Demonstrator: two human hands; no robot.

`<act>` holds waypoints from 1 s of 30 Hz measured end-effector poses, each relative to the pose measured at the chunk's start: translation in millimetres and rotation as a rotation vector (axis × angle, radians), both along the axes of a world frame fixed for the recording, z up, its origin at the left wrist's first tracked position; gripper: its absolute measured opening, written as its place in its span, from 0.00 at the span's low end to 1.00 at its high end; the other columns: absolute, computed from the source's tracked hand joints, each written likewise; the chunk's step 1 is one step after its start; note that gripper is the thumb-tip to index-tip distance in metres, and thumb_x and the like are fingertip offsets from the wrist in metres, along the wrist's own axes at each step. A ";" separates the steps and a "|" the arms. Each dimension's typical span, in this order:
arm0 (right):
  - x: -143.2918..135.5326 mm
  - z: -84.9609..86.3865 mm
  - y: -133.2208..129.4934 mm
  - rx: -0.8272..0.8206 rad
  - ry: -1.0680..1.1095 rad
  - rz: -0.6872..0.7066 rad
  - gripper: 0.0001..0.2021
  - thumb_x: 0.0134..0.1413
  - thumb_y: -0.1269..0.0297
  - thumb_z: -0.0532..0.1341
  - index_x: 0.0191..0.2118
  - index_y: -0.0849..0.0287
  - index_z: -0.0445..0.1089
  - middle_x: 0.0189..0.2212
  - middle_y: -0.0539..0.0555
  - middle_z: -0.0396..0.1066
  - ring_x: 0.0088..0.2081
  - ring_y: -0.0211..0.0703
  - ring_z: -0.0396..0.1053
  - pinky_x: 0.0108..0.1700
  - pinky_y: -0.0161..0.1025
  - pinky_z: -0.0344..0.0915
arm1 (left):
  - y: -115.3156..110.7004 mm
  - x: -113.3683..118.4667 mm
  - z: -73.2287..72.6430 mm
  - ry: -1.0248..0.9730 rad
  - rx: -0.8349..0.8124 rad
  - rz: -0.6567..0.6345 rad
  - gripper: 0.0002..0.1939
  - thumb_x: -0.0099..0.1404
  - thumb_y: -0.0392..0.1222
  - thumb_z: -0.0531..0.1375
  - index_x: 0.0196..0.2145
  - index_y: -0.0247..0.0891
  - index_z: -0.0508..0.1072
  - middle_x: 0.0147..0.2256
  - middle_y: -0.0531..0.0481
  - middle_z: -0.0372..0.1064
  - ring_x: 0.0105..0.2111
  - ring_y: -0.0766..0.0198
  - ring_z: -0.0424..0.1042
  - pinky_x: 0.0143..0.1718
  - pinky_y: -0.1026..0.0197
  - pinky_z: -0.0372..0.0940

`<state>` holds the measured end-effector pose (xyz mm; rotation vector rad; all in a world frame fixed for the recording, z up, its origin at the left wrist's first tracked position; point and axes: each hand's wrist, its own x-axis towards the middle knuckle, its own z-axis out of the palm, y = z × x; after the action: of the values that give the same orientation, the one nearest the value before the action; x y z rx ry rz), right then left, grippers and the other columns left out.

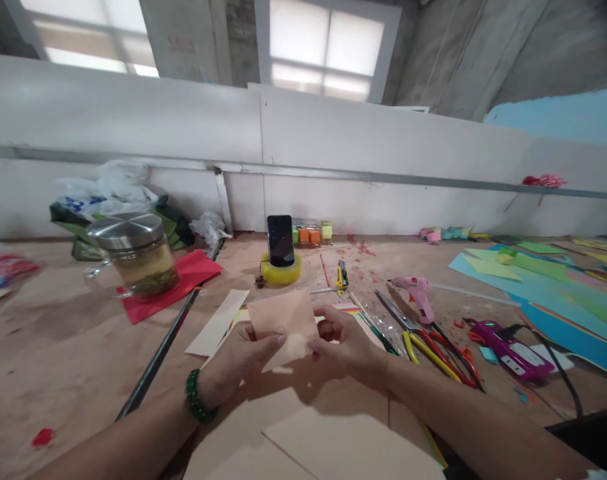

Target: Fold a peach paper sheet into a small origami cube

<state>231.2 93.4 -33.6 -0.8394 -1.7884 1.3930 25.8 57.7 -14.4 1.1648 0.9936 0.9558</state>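
A small piece of peach-coloured paper (pixel 282 315) is held up between my two hands, roughly square in outline. My left hand (pixel 240 350), with a green bead bracelet (pixel 198 399) at the wrist, pinches its left side under the thumb. My right hand (pixel 340 337) grips the lower right edge between thumb and curled fingers. Larger peach sheets (pixel 328 433) lie overlapping on the table below my hands. A cream paper strip (pixel 218 323) is to the left of my left hand. Coloured paper edges show partly behind the held piece.
A phone (pixel 280 241) leans upright in a yellow tape roll (pixel 282 271). At left, a glass tea mug (pixel 140 260) stands on red paper (pixel 203 267). Rightward lie a utility knife (pixel 342 275), scissors (pixel 396 310), a pink glue gun (pixel 417 293), a purple power strip (pixel 510 350) and blue sheets (pixel 558 330).
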 end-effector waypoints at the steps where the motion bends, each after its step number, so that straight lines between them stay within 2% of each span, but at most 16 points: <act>1: 1.0 -1.0 0.0 0.035 -0.014 0.000 0.24 0.51 0.54 0.63 0.52 0.59 0.64 0.24 0.48 0.71 0.24 0.38 0.71 0.30 0.36 0.68 | 0.0 0.5 0.4 -0.027 -0.008 -0.004 0.20 0.48 0.54 0.69 0.31 0.33 0.79 0.28 0.47 0.76 0.28 0.60 0.71 0.30 0.62 0.64; 3: 4.7 -3.3 1.2 0.157 -0.025 -0.008 0.23 0.58 0.56 0.57 0.57 0.58 0.60 0.26 0.49 0.71 0.26 0.38 0.71 0.32 0.38 0.70 | 0.7 1.3 1.4 -0.100 -0.008 -0.011 0.21 0.49 0.53 0.70 0.35 0.34 0.79 0.32 0.46 0.78 0.32 0.57 0.74 0.36 0.59 0.67; 5: 9.6 -5.6 3.1 0.328 -0.051 -0.032 0.25 0.60 0.60 0.53 0.62 0.55 0.55 0.32 0.52 0.72 0.28 0.38 0.71 0.35 0.40 0.70 | 1.7 1.5 2.6 -0.170 0.013 -0.013 0.21 0.50 0.50 0.70 0.39 0.36 0.79 0.36 0.45 0.78 0.37 0.54 0.75 0.41 0.56 0.68; 7: 13.6 -7.6 4.6 0.470 -0.126 -0.051 0.28 0.59 0.64 0.53 0.65 0.51 0.53 0.37 0.53 0.72 0.30 0.38 0.71 0.36 0.41 0.70 | 2.3 1.7 4.1 -0.210 0.028 -0.008 0.22 0.50 0.48 0.70 0.43 0.36 0.77 0.40 0.44 0.78 0.40 0.51 0.75 0.45 0.54 0.68; 9: 15.5 -8.6 5.0 0.524 -0.230 -0.049 0.29 0.56 0.66 0.55 0.64 0.50 0.56 0.35 0.53 0.73 0.32 0.40 0.71 0.35 0.40 0.70 | 1.9 1.9 6.1 -0.202 0.023 -0.009 0.24 0.51 0.47 0.69 0.45 0.35 0.76 0.41 0.43 0.78 0.41 0.49 0.75 0.45 0.52 0.68; 11: 15.4 -8.1 4.8 0.504 -0.288 -0.052 0.30 0.53 0.67 0.57 0.63 0.50 0.59 0.32 0.51 0.72 0.32 0.40 0.70 0.33 0.38 0.69 | 0.6 2.4 8.8 -0.171 0.020 -0.014 0.24 0.50 0.47 0.69 0.44 0.35 0.76 0.40 0.42 0.78 0.42 0.48 0.75 0.45 0.51 0.68; 14: 13.2 -5.4 4.2 0.437 -0.213 -0.041 0.31 0.52 0.68 0.57 0.64 0.52 0.58 0.34 0.51 0.74 0.32 0.38 0.70 0.34 0.36 0.70 | -1.5 3.8 12.4 -0.164 0.024 -0.035 0.22 0.50 0.46 0.69 0.43 0.36 0.76 0.38 0.43 0.78 0.42 0.48 0.75 0.45 0.51 0.68; 16: 11.2 -3.4 3.2 0.407 -0.134 0.005 0.30 0.53 0.68 0.56 0.63 0.53 0.60 0.36 0.52 0.75 0.33 0.38 0.72 0.36 0.37 0.71 | -2.5 4.9 12.7 -0.179 0.016 -0.059 0.22 0.50 0.46 0.70 0.43 0.36 0.76 0.36 0.45 0.78 0.40 0.50 0.75 0.43 0.52 0.69; 18: 9.4 -1.6 1.5 0.396 -0.097 0.075 0.26 0.52 0.68 0.58 0.59 0.53 0.67 0.40 0.53 0.77 0.38 0.41 0.74 0.41 0.40 0.72 | -2.9 5.5 10.7 -0.178 0.014 -0.075 0.24 0.49 0.46 0.70 0.44 0.36 0.75 0.33 0.46 0.77 0.37 0.52 0.75 0.41 0.54 0.69; 21: 8.1 0.5 0.4 0.389 -0.090 0.138 0.16 0.53 0.66 0.61 0.49 0.53 0.76 0.44 0.54 0.77 0.43 0.46 0.75 0.46 0.43 0.71 | -2.0 3.2 4.8 -0.162 -0.019 0.023 0.30 0.51 0.46 0.69 0.52 0.37 0.71 0.30 0.51 0.73 0.31 0.58 0.74 0.36 0.57 0.70; 23: 8.2 0.7 2.0 0.374 -0.058 0.088 0.12 0.54 0.62 0.62 0.45 0.53 0.78 0.42 0.55 0.78 0.43 0.47 0.76 0.46 0.44 0.72 | 0.0 -0.7 0.0 -0.181 -0.024 0.136 0.35 0.54 0.44 0.65 0.59 0.42 0.64 0.27 0.56 0.70 0.28 0.63 0.73 0.35 0.58 0.70; 25: 8.5 -0.1 5.0 0.364 -0.004 0.020 0.12 0.55 0.60 0.63 0.44 0.54 0.78 0.41 0.56 0.79 0.43 0.47 0.76 0.46 0.44 0.72 | 2.6 -4.8 -4.5 -0.197 0.021 0.174 0.38 0.54 0.39 0.61 0.62 0.46 0.60 0.29 0.57 0.70 0.29 0.64 0.73 0.37 0.59 0.70; 27: 8.1 -1.6 8.2 0.377 0.037 0.003 0.12 0.56 0.59 0.63 0.44 0.54 0.78 0.41 0.56 0.79 0.43 0.46 0.76 0.47 0.43 0.72 | 4.1 -7.1 -7.6 -0.148 0.110 0.126 0.35 0.51 0.35 0.61 0.59 0.47 0.66 0.35 0.53 0.73 0.35 0.62 0.73 0.40 0.59 0.69; 30: 6.2 -4.0 10.4 0.386 0.066 0.027 0.12 0.58 0.56 0.62 0.43 0.54 0.79 0.39 0.55 0.79 0.41 0.44 0.76 0.44 0.40 0.72 | 3.0 -5.8 -8.7 -0.031 0.265 0.020 0.26 0.50 0.33 0.65 0.49 0.46 0.77 0.44 0.49 0.73 0.46 0.56 0.70 0.48 0.56 0.67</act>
<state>237.4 103.8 -37.6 -0.5587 -1.9377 1.0281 20.0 60.8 -23.1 1.3570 0.8731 1.1431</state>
